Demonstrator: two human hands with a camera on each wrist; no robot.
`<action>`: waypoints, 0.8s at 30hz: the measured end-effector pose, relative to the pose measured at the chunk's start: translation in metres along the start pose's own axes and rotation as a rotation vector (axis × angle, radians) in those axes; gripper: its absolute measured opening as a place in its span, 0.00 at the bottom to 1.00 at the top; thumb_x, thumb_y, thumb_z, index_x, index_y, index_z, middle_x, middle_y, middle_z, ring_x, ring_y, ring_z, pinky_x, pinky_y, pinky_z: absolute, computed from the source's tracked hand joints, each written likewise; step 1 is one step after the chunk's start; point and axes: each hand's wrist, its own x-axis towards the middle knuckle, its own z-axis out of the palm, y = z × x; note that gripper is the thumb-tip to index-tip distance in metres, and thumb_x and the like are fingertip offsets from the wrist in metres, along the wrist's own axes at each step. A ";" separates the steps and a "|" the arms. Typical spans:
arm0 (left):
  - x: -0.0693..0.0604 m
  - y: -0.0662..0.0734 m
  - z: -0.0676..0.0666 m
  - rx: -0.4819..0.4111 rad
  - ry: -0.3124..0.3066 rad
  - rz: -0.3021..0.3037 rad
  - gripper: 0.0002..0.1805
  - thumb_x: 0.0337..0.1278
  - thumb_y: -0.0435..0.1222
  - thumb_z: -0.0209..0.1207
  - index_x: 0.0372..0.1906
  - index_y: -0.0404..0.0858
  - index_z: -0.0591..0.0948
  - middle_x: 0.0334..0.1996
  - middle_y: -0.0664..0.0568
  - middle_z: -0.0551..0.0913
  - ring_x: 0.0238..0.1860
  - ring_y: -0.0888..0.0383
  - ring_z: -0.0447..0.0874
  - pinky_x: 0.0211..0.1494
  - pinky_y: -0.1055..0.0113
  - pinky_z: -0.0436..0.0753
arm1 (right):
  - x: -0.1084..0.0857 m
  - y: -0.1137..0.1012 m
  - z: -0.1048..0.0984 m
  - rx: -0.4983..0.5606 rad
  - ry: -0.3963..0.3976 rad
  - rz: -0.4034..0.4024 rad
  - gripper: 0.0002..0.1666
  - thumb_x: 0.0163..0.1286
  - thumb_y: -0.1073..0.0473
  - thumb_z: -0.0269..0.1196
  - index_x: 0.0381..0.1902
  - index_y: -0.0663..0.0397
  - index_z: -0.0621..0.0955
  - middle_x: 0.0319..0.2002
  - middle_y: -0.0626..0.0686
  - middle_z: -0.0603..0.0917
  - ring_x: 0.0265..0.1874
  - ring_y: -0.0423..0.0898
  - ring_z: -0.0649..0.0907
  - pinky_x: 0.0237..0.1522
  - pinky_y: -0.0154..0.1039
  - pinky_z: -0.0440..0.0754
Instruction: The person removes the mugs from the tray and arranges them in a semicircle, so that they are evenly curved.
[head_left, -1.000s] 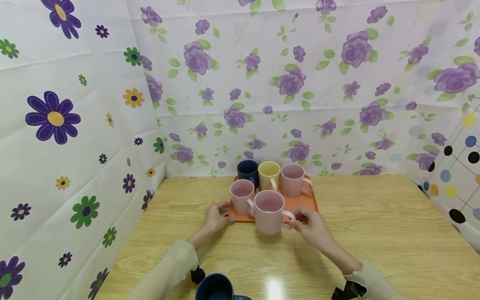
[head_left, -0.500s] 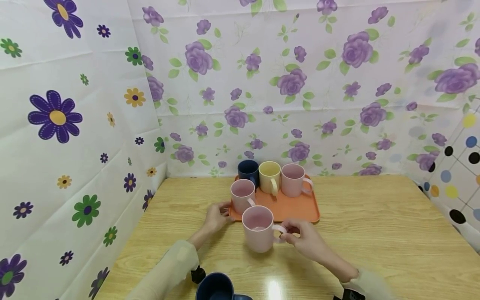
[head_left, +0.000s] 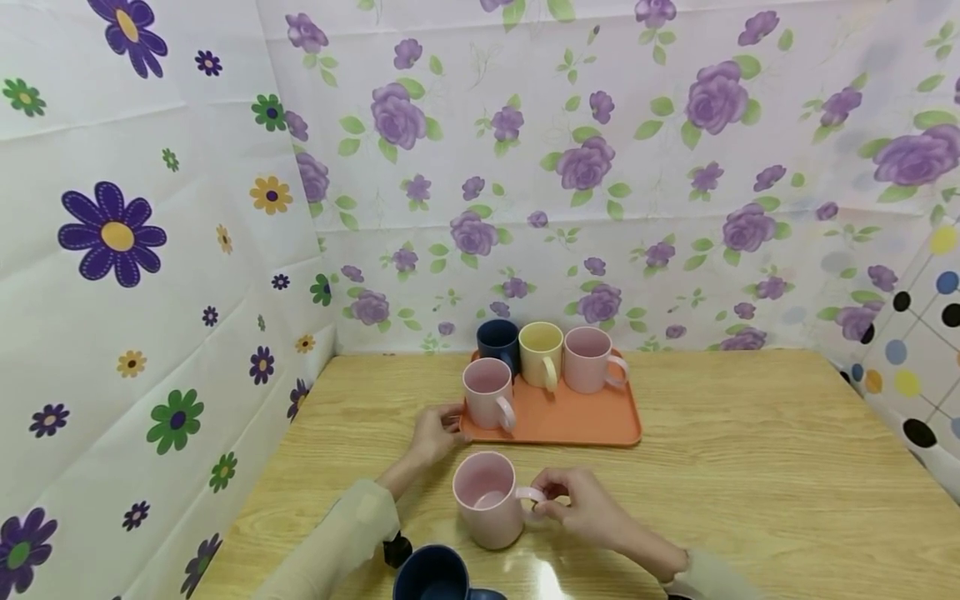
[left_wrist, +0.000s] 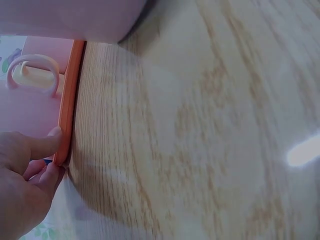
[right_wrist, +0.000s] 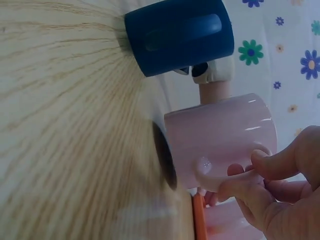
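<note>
A pink mug (head_left: 491,508) hangs in front of the orange tray (head_left: 573,417), its handle pinched by my right hand (head_left: 592,508). In the right wrist view, that mug (right_wrist: 220,140) is held just off the table, fingers of my right hand (right_wrist: 280,195) curled round the handle. My left hand (head_left: 435,435) grips the tray's front left corner; the left wrist view shows its thumb and fingers (left_wrist: 44,145) pinching the orange rim (left_wrist: 69,100). Standing on the tray are a pink mug (head_left: 486,398) at front left and, behind, a dark blue mug (head_left: 495,340), a yellow mug (head_left: 538,354) and another pink mug (head_left: 587,358).
Another dark blue mug (head_left: 431,575) stands at the near edge of the head view, close to the left sleeve (head_left: 337,533). Under everything is a wooden table (head_left: 757,450). Flowered cloth (head_left: 645,167) hangs behind the table and at its left side.
My right hand has carried the pink mug from over the tray's front edge toward me and to the left, uncovering the tray's front. My left hand has stayed at the tray corner.
</note>
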 end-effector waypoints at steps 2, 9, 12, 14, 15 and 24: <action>0.000 0.000 0.000 -0.006 -0.001 0.002 0.28 0.38 0.17 0.67 0.53 0.21 0.78 0.51 0.30 0.81 0.52 0.39 0.82 0.54 0.62 0.85 | 0.000 0.000 0.004 0.002 -0.010 0.004 0.05 0.61 0.66 0.66 0.34 0.63 0.82 0.33 0.56 0.85 0.34 0.34 0.80 0.39 0.30 0.84; -0.002 -0.001 -0.001 -0.050 -0.033 0.046 0.28 0.38 0.17 0.67 0.53 0.18 0.76 0.52 0.26 0.79 0.54 0.36 0.80 0.56 0.61 0.84 | 0.002 0.000 0.014 0.033 -0.061 -0.013 0.04 0.60 0.68 0.66 0.33 0.61 0.81 0.31 0.50 0.83 0.34 0.32 0.80 0.39 0.29 0.83; 0.000 -0.008 -0.003 -0.074 -0.042 0.115 0.28 0.39 0.19 0.68 0.53 0.20 0.77 0.51 0.28 0.80 0.52 0.40 0.83 0.53 0.66 0.85 | 0.002 0.000 0.016 0.028 -0.109 -0.069 0.04 0.60 0.69 0.66 0.34 0.61 0.81 0.32 0.49 0.84 0.35 0.33 0.80 0.40 0.29 0.84; 0.000 -0.009 -0.004 -0.077 -0.046 0.143 0.27 0.39 0.19 0.68 0.52 0.20 0.78 0.50 0.29 0.81 0.51 0.42 0.84 0.52 0.67 0.86 | 0.002 0.000 0.016 0.025 -0.151 -0.100 0.04 0.61 0.69 0.65 0.34 0.61 0.81 0.32 0.50 0.84 0.35 0.33 0.81 0.40 0.29 0.84; 0.000 -0.009 -0.004 -0.073 -0.042 0.151 0.27 0.39 0.19 0.68 0.52 0.20 0.78 0.49 0.29 0.82 0.50 0.42 0.84 0.51 0.68 0.86 | 0.003 0.001 0.016 0.024 -0.172 -0.115 0.03 0.62 0.68 0.65 0.35 0.61 0.81 0.32 0.51 0.84 0.36 0.33 0.81 0.40 0.29 0.84; -0.001 -0.001 0.000 -0.029 -0.010 0.033 0.26 0.39 0.16 0.66 0.51 0.19 0.78 0.50 0.27 0.80 0.53 0.37 0.81 0.54 0.62 0.85 | 0.005 0.002 0.009 0.094 -0.346 -0.105 0.04 0.67 0.64 0.62 0.38 0.61 0.79 0.35 0.53 0.83 0.38 0.33 0.81 0.41 0.27 0.85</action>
